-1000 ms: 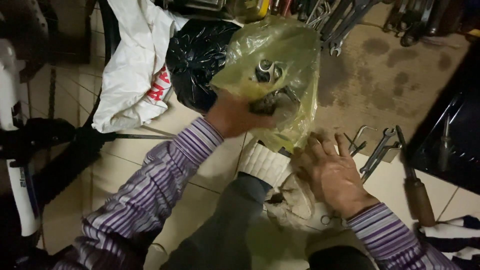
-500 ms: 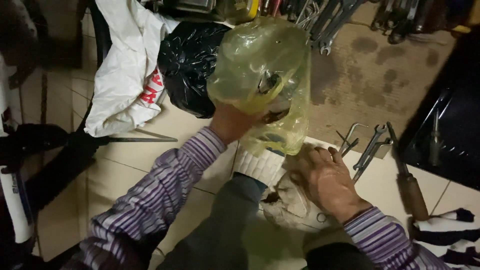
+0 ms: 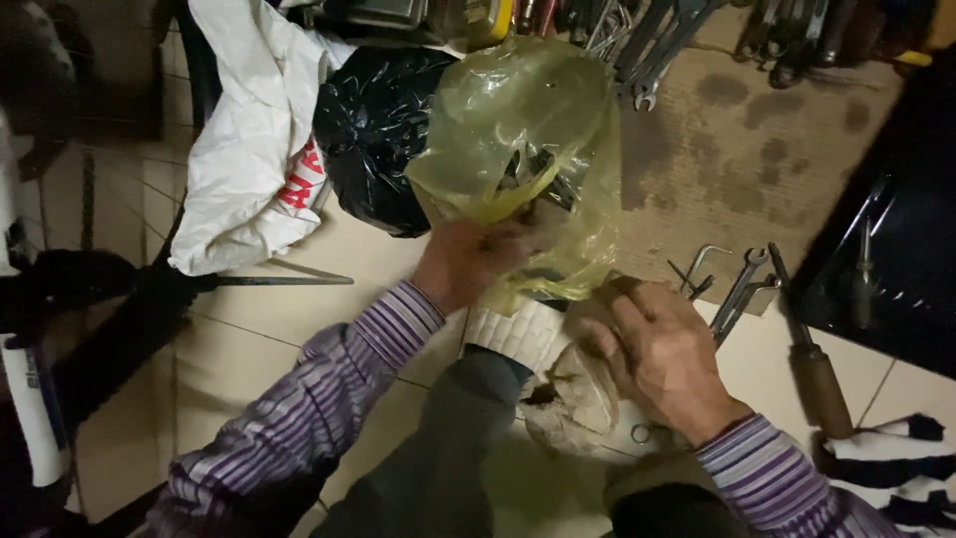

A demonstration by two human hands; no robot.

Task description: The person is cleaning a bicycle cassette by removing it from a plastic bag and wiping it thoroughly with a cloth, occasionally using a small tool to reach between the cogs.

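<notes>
The left hand (image 3: 468,261) grips a thin yellow bag (image 3: 523,149) of metal tools, held up over the floor. The right hand (image 3: 662,359) presses flat on a dirty cloth (image 3: 573,399). The thin bag could rip from the heavy tools.

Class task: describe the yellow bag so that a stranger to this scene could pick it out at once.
Start at the brown mat on the tiled floor. At its left edge the left hand holds up a yellow bag. Unlike the black bag and white bag beside it, it is see-through, with metal pieces inside.
</notes>
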